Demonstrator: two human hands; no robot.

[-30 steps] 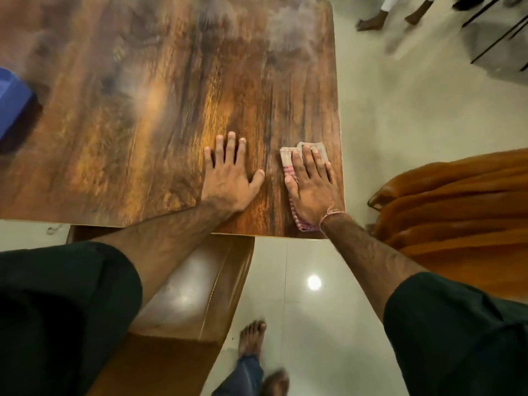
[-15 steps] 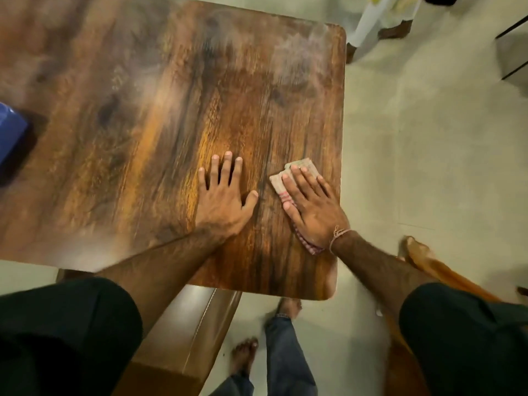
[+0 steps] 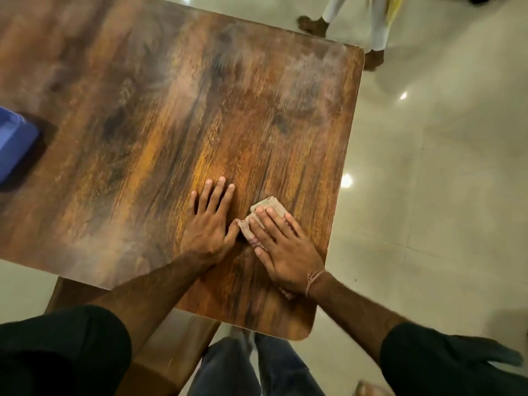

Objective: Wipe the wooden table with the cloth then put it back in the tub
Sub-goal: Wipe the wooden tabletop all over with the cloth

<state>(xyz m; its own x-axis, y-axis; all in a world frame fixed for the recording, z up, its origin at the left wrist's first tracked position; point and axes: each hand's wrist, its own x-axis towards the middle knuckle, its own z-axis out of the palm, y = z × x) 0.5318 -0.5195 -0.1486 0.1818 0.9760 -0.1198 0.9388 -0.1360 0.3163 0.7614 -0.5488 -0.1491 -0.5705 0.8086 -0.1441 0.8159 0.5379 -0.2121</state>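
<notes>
While a blue plastic tub (image 3: 15,144) sits at the far left edge of the brown wooden table (image 3: 177,115), the left hand (image 3: 210,224) lies flat, fingers straight (thumb splayed), just beside the right hand (image 3: 285,250), whose straight fingers press a folded beige cloth (image 3: 264,210) onto the wood.

Warm, dimmish indoor light from overhead. Two bright glare spots on glossy floor (image 3: 428,224), rt of table (image 3: 257,124). Hazy sheen across far tabletop. Dark shadow beside blue tub (image 3: 14,150). Motion blur thruout, worst at edges; wide-angle bending at frame corners.
</notes>
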